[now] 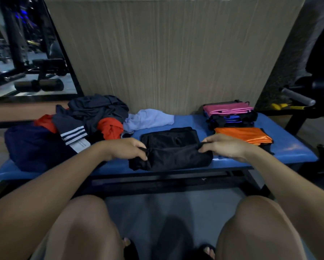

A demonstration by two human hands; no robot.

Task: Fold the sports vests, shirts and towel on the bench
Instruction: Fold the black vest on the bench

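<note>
The left hand (127, 148) and right hand (223, 147) each pinch an end of a black garment (170, 149) lying partly folded at the front middle of the blue surface (289, 145). An unfolded heap (86, 119) lies to the left, folded pieces (232, 117) are stacked to the right.
</note>
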